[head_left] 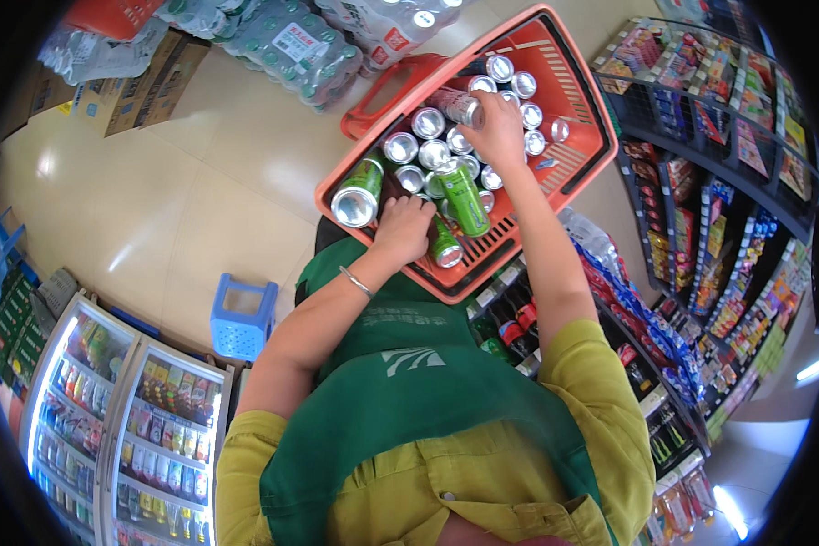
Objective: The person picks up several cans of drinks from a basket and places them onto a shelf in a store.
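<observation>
A red shopping basket (335, 170) in front of me holds many drink cans, most with their silver ends facing up. My right hand (499, 132) reaches into its far half, fingers closed around a pinkish-red can (458, 106) lying tilted. At the near left side, my left hand (404, 227) reaches in with bent fingers among the cans; their tips and whatever they grip are hidden. A large green can (358, 194) leans to its left. Close by on the right are a tilted green can (465, 197) and another green can (445, 244) lying low.
Shrink-wrapped bottles (296, 55) and a cardboard box (146, 86) stand on the floor beyond the basket. A blue plastic stool (243, 314) is at the left, near lit drink fridges (123, 428). Snack shelves (710, 182) and bottle racks (519, 332) border the right side.
</observation>
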A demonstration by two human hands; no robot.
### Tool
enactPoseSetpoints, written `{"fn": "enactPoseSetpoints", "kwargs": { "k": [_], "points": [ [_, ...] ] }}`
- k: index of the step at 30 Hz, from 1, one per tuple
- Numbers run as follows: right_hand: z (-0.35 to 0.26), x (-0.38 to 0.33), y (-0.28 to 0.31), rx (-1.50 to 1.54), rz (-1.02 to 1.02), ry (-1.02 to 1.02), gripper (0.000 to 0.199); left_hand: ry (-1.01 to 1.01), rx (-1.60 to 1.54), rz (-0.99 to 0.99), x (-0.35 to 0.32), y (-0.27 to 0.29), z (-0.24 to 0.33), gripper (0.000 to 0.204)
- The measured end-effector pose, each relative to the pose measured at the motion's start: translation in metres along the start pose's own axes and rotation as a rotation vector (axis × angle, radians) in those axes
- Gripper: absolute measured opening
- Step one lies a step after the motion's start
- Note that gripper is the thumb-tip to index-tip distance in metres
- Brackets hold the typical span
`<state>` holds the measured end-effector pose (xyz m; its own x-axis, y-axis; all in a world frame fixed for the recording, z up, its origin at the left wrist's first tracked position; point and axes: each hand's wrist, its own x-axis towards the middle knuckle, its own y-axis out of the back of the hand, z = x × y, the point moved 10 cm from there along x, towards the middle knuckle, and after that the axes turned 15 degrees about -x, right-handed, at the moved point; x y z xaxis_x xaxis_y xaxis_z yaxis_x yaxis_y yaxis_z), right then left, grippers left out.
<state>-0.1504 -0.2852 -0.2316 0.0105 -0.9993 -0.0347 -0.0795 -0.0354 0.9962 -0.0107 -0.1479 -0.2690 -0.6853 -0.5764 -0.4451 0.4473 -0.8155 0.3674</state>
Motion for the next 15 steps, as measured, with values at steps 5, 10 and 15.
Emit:
{"fn": "enactPoseSetpoints", "kwargs": {
  "k": [5,10,15],
  "points": [
    [0.04,-0.03,0.011,0.336,-0.016,-0.265,0.055,-0.001,0.007,-0.003,0.0,0.0,0.001,0.042],
    [0.046,-0.036,0.003,0.362,0.027,-0.254,0.056,-0.017,-0.024,0.005,0.0,0.003,0.003,0.037],
    [0.04,-0.033,0.005,0.355,-0.004,-0.261,0.055,-0.026,-0.026,0.018,0.001,0.004,0.003,0.038]
  ]
}}
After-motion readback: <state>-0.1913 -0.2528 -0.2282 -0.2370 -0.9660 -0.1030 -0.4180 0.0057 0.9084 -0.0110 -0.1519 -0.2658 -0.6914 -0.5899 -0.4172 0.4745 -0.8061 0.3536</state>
